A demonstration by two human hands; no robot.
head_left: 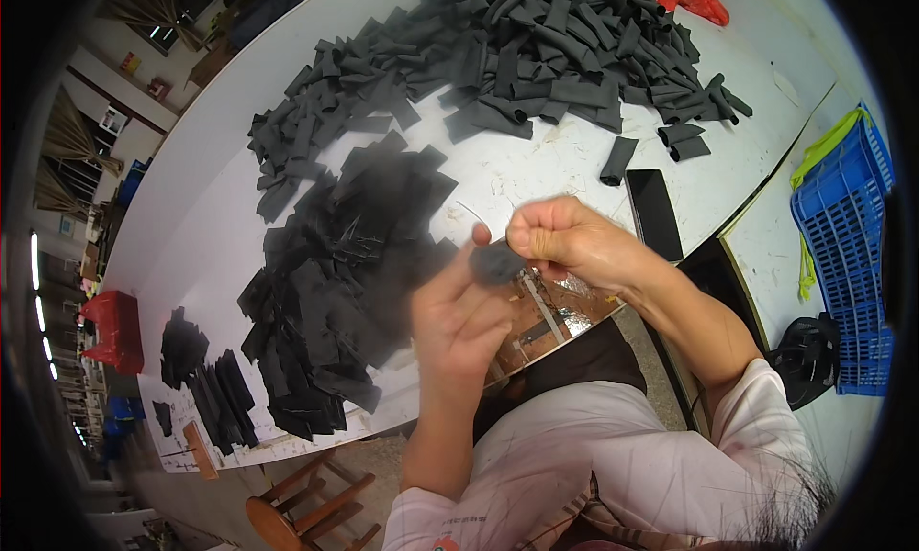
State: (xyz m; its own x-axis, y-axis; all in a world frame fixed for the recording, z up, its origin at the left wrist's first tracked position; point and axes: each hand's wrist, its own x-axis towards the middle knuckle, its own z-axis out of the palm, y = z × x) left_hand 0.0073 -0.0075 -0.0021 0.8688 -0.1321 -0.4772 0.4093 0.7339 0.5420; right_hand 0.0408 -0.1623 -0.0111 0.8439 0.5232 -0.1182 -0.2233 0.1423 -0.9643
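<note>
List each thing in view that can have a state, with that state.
Left hand: closed around the dark fabric piece.
Right hand: thumb and fingers pinched together at the piece's edge.
Dark fabric piece: held; blurred, so its folding is unclear.
Far pile: tube-shaped pieces, heaped loosely.
Near pile: flatter pieces, overlapping.
Phone: lying flat, screen dark.
Light strips: lit.

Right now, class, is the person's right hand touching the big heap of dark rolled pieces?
Apart. The head view shows it: a strip of white tabletop lies between the right hand and the heap of dark rolled pieces.
</note>
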